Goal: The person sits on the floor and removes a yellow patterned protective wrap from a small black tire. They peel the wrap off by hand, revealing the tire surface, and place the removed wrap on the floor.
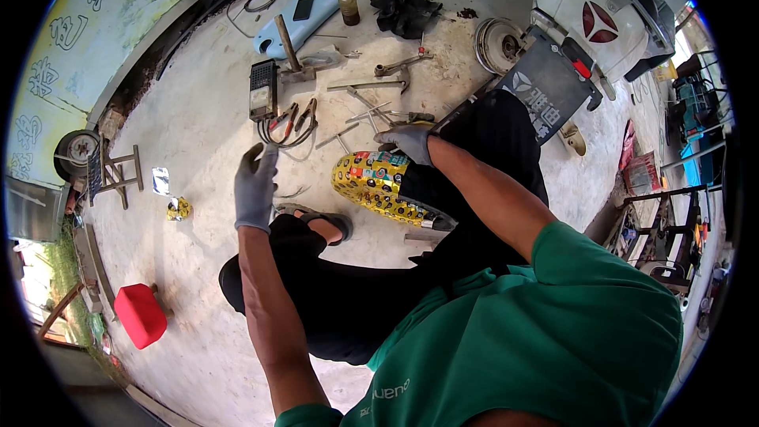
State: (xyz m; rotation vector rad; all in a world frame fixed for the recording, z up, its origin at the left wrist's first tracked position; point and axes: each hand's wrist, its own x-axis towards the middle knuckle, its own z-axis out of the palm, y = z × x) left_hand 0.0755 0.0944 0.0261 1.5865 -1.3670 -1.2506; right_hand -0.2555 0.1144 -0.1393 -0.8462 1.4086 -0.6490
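A new-looking tire point(371, 184) in yellow printed wrapping stands between my knees, and part of its black inner side shows. My right hand point(407, 143), in a grey glove, is closed over the tire's far top edge; the undersides of its fingers are hidden. Raised to the left of the tire, my left hand point(255, 186) wears a matching glove. Its fingers are apart and it holds nothing. Beyond it lie a black handheld device point(263, 88) and red-and-black clamps with cables point(292, 120).
Across the concrete floor lie a hammer point(290, 51), several wrenches and bars point(364, 87), a bottle point(348, 1) and a black plastic bag point(405, 6). A wheel hub point(500, 44) rests beside a white scooter point(589, 16) at right. A red stool point(141, 315) is at left.
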